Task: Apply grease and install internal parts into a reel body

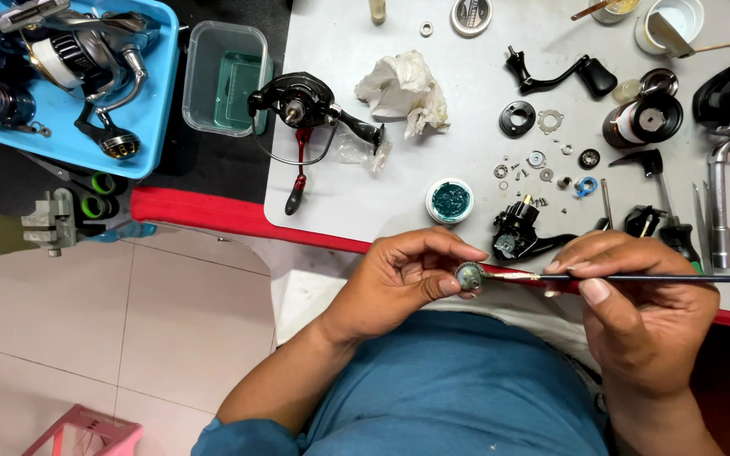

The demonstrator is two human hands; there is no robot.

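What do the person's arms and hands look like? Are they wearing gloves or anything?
No gloves. Both the left hand and the right hand are bare, with short, plain fingernails and no rings or watch in view. The forearms are bare too. A blue sleeve shows on the left arm, matching the blue shirt.

**What the view leaves unclear**

The small round part point(469, 275) at lower centre is half covered by the left hand point(407, 274); its kind is unreadable. The brush point(635, 278) handle runs off the right edge. Tiny screws and washers point(542, 165) at centre right are too small to tell apart. A pink stool point(86, 432) is cut off at the bottom left.
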